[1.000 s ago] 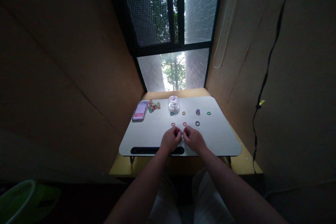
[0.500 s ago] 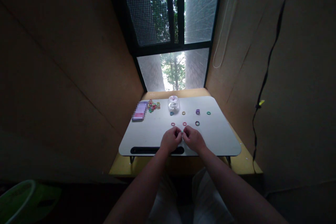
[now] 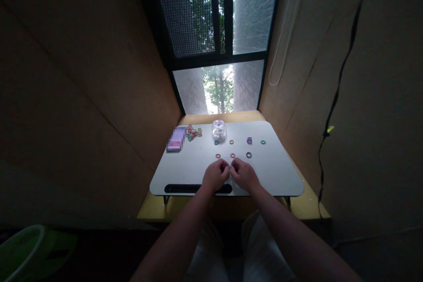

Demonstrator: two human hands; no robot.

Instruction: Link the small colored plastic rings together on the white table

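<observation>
My left hand (image 3: pixel 215 175) and my right hand (image 3: pixel 243 174) rest close together on the white lap table (image 3: pixel 280 172), fingers curled and fingertips nearly touching. Whatever they pinch between them is too small to make out. Just beyond them lie small coloured rings: two pink ones (image 3: pixel 218 156) (image 3: pixel 232 155) and a dark one (image 3: pixel 249 155). Farther back, a row holds a blue ring (image 3: pixel 216 142), an orange ring (image 3: pixel 231 142), a purple ring (image 3: pixel 249 140) and a green ring (image 3: pixel 263 142). A small clear jar (image 3: pixel 218 130) stands behind them.
A pile of several coloured rings (image 3: pixel 193 132) lies at the back left beside a flat purple card (image 3: pixel 176 139). Brown board walls close in on both sides, a window stands ahead. A black cable (image 3: pixel 333 97) hangs on the right wall. A green tub (image 3: pixel 23 251) sits lower left.
</observation>
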